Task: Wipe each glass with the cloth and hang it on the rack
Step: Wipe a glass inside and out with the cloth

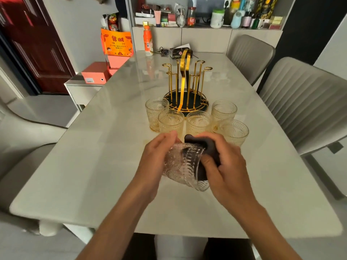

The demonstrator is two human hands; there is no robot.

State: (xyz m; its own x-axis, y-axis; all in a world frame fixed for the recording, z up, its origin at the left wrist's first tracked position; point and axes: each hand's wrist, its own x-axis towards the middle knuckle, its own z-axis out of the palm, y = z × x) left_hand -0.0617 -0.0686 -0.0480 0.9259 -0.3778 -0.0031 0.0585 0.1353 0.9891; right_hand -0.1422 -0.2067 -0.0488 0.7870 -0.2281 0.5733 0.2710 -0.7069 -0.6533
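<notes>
While the left hand [155,156] grips the tilted glass [185,166] and the right hand [223,166] pinches the cloth [212,147], the rack [185,87] stands directly beyond the glass.

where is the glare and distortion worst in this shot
Head view: soft glare on the glossy table behind the gold rack; wide-angle bending curves the table edges and the chairs; the held glass and dark cloth are slightly blurred; shelf clutter is soft.
</notes>
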